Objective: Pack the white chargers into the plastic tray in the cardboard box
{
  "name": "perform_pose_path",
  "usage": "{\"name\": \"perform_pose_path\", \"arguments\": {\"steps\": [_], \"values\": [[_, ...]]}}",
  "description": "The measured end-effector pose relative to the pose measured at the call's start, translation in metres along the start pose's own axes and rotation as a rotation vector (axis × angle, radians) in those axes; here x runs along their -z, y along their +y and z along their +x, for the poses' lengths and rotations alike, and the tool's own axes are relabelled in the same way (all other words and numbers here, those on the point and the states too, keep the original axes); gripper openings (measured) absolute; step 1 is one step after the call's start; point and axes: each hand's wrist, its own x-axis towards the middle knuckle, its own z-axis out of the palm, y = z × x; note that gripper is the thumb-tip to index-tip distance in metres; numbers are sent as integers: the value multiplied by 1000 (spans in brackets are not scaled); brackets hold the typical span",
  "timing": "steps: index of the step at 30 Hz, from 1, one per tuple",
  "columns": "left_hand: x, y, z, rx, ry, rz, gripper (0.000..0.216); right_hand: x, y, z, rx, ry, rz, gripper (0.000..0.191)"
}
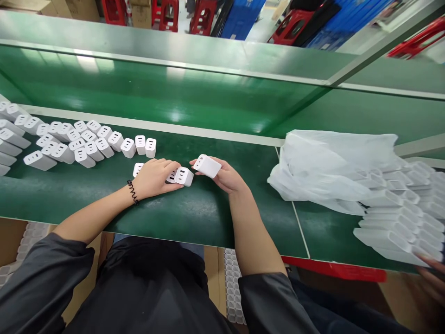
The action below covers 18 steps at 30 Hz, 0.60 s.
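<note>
In my right hand (227,176) is a white USB charger (209,166), tilted with its port face toward the left, just above the green work surface (194,215). My left hand (156,177) is curled over a short row of the same chargers on that surface. Two upright chargers (183,176) show between its thumb and fingers, with their ports up. Another charger (137,169) peeks out behind the left wrist; any others under the palm are hidden. Several chargers (88,147) stand loosely grouped farther left, and more lie at the far left edge.
A crumpled white plastic bag (323,169) lies to the right, beside many translucent plastic cases (399,222). Another person's blurred hand (431,271) touches those cases. A raised ledge (167,125) runs along the back. Boxes of packed pieces (233,283) sit below the front edge.
</note>
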Motion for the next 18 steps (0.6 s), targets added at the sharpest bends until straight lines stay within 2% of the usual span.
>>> {"name": "perform_pose_path", "arguments": {"steps": [2,4,8,13,18], "values": [[-1,2,-1,3,3,35,41,4,-1,-1,-6,70,-7,32],[-1,5,-2,-1,7,67,38,5,-3,-3,-23,60,-20,37],[-4,6,-3,-19,24,115,36,5,-5,-6,-42,-100,-51,60],[-7,4,-4,-49,-7,164,36,11,-8,-11,-34,-254,-95,61],[0,4,-5,-2,7,157,50,16,-9,-15,-33,-365,-143,69]]}}
